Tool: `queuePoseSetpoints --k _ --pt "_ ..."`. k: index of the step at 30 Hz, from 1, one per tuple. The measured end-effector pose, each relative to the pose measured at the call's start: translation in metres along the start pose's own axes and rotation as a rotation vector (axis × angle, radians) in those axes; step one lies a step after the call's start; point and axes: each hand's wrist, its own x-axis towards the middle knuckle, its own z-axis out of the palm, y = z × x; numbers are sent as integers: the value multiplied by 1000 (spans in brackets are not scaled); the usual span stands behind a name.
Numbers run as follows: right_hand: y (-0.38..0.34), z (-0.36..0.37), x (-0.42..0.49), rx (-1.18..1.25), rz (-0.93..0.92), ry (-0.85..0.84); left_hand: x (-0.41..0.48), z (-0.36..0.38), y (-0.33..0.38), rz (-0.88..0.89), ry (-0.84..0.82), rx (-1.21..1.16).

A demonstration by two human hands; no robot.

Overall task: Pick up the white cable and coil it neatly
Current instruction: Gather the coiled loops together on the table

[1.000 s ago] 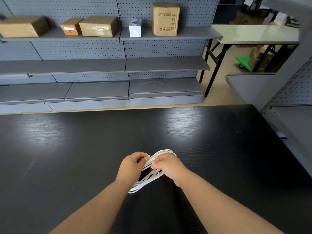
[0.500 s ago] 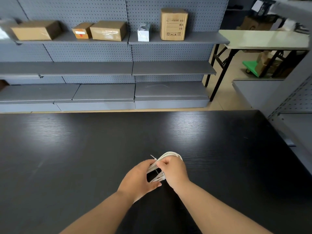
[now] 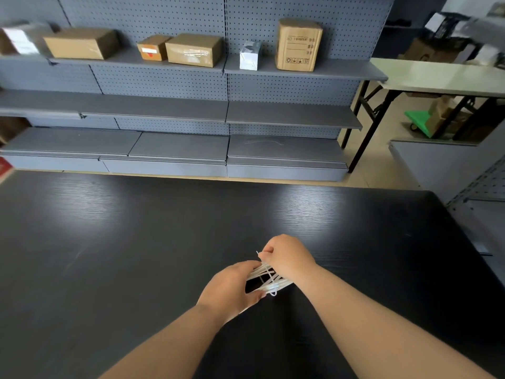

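Head view. The left hand point(image 3: 232, 288) is curled round the near-left end of the white cable point(image 3: 269, 280), thumb below and fingers over, evidently acting as the anchor that stops the gathered loops from springing apart. The cable is a small bundle of strands spanning the gap between the two hands, lifted just above the black bench point(image 3: 136, 242); several strands cross rather than lie parallel, so the coil is judged formed but not yet neat. The right hand point(image 3: 289, 258) pinches the far end with bent fingertips, a short free tip standing up beside them, probably to tuck or wrap the tail. On the top shelf point(image 3: 131, 57) behind, a blurred box point(image 3: 19, 39) bears a white label, a small box point(image 3: 153, 47) a red-and-white one, and the upright carton point(image 3: 297, 45) printed lines and a row of handling symbols; none of the text is legible.
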Motion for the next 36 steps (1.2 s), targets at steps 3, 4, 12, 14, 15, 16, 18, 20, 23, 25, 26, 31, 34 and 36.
queuePoseSetpoints --k 3,4,12,14,15,16,18,20,23,25,26,31,34,36 --pt "-3 -2 4 7 13 -52 0 1 -1 14 -6 9" --pt "-3 -3 5 6 16 -57 0 1 -1 19 -7 11" --pt "-15 -15 2 183 -13 130 1 1 -1 122 -33 67" --pt "-17 -21 0 235 -10 192 1 1 -1 158 -32 100" --pt "-18 -23 0 270 0 216 0 1 -1 175 -28 116" --pt "-18 -24 -1 317 18 239 0 0 -1 191 -23 130" --pt "-17 -24 -2 434 53 280 0 -3 -2 223 -21 162" --pt "-17 -22 -4 516 59 325 1 -7 -4 260 -29 209" --pt "-19 -16 -7 566 28 393 5 -11 -10 326 -20 261" --pt "-20 -13 -8 570 8 408 7 -15 -15 337 -41 300" --pt "-20 -13 -8 564 -1 394 8 -19 -19 332 -60 317" --pt "-2 -11 -7 255 -104 226 11 -42 -35 274 -80 359" --pt "14 7 -11 -52 -129 18 8 -58 -47 189 -107 444" --pt "16 19 -14 -137 -101 -28 2 -64 -55 127 -138 510"
